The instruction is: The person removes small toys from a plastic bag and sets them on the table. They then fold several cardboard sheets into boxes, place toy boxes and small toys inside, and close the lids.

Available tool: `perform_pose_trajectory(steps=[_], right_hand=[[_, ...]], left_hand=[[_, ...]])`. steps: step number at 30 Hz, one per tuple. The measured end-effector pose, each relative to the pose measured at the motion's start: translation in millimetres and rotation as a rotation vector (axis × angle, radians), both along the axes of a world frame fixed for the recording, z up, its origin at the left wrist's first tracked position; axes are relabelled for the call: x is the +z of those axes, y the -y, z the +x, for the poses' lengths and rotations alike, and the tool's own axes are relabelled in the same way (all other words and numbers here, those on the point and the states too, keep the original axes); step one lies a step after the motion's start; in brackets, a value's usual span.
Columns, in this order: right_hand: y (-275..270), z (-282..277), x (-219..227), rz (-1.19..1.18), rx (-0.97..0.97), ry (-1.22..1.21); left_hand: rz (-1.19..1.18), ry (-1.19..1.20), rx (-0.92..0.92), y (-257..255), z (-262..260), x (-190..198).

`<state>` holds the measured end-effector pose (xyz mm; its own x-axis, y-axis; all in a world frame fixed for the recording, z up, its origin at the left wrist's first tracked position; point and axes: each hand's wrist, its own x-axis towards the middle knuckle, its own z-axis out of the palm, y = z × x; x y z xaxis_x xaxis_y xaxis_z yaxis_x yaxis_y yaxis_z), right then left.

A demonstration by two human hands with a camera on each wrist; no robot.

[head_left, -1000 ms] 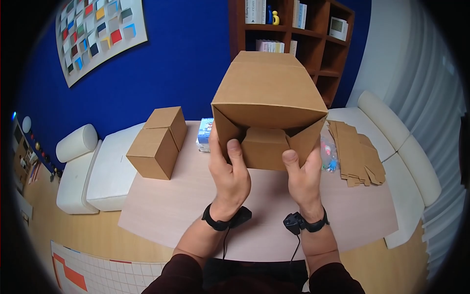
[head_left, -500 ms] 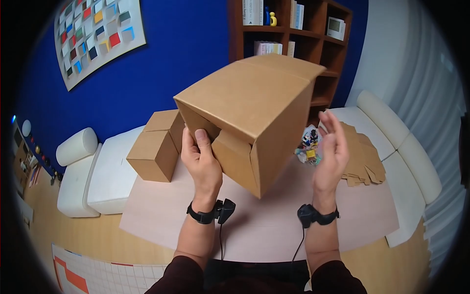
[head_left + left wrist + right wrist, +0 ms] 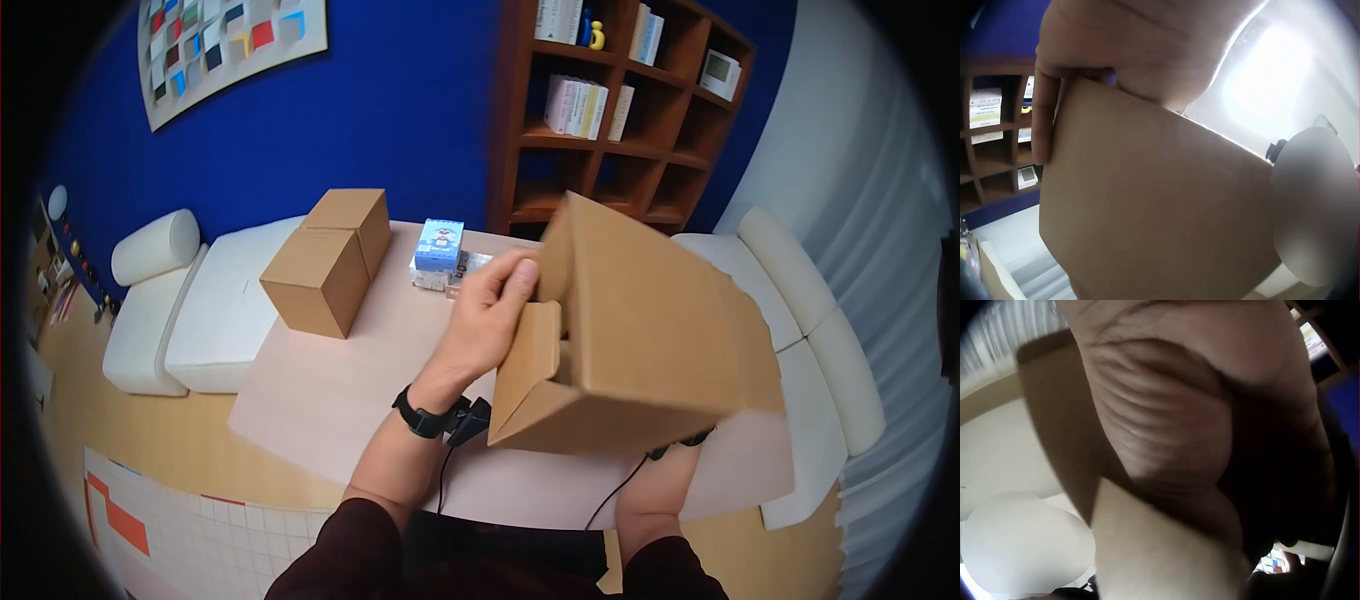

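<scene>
In the head view, the left hand (image 3: 480, 325) gripped the brown cardboard box (image 3: 665, 320) by its left end, right of centre, raised over the table (image 3: 335, 410). Supporting it from below and pressing lightly near the flap would probably have spared the edges. It looked plain and tilted, 1 tabbed flap beside a dark gap. In the left wrist view, fingers bent over a smooth panel's edge. In the right wrist view, the right hand (image 3: 1194, 425) met cardboard; its grasp could not be told.
</scene>
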<state>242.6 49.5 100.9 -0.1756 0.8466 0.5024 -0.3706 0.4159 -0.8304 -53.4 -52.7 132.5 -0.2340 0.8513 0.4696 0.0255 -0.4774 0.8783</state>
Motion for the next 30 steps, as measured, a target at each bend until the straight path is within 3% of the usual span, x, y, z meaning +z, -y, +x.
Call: perform_pose_trajectory(steps=[2,6,9,16,19,25,30], right_hand=[[3,2,-1,-0.007,-0.007,0.026],[3,5,-2,-0.019,-0.016,0.083],[5,8,-1,-0.024,-0.021,0.119],[6,12,2,-0.036,-0.028,0.193],[8,16,4,-0.041,-0.028,0.217],[9,19,9,-0.054,-0.019,0.261],[11,21,14,-0.058,-0.013,0.289]], left_hand=[[0.1,-0.153,0.043,-4,8,-5],[0.078,-0.233,0.156,-1,13,-2],[-0.069,-0.37,0.165,6,13,3],[-0.025,-0.45,0.166,14,17,10],[0.014,-0.448,0.008,17,19,12],[0.039,-0.143,-0.476,25,19,12],[0.006,-0.101,-0.546,31,18,19]])
